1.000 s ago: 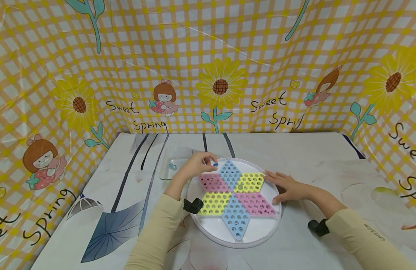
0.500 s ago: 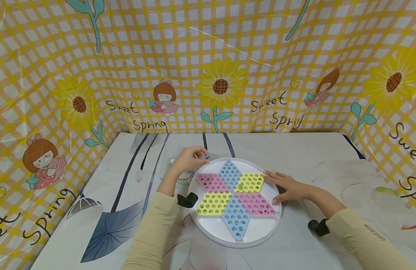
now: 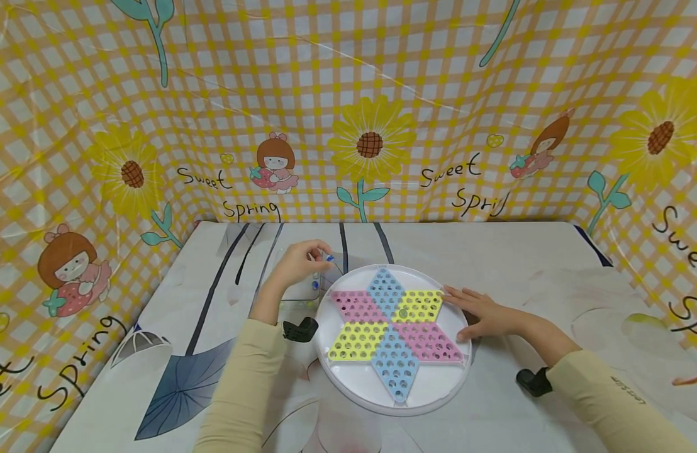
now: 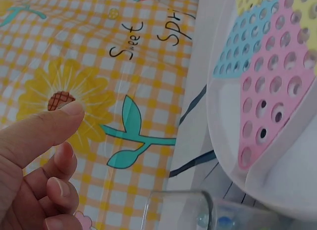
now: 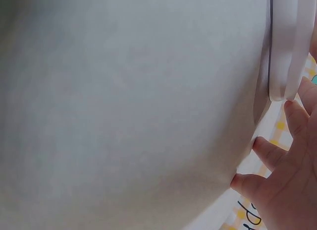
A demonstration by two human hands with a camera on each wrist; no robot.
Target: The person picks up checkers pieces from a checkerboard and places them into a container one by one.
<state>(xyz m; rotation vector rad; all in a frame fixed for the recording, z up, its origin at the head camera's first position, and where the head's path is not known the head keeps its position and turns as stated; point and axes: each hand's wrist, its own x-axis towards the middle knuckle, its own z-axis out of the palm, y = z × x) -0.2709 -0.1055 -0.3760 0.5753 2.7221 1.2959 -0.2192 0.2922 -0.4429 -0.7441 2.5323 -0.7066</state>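
Raised over the clear plastic box, my left hand pinches a small blue marble between fingertips and thumb. In the left wrist view, the hand shows one finger stretched out and the others curled; the marble is hidden there. Another blue marble lies in the box. Beside it is a round white Chinese checkers board with a pink, yellow and blue star of holes. My right hand rests at the board's right rim with its fingers spread, and in the right wrist view fingertips are at the rim.
A pale marble sits in the board's upper yellow section. The white patterned tablecloth covers the table. Yellow checked cloth hangs behind and at both sides. In the left wrist view, the box edge stands close to the board.
My left hand has moved left and away from the board, carrying the blue marble from the board's upper left edge to over the box. My right hand has stayed in place.
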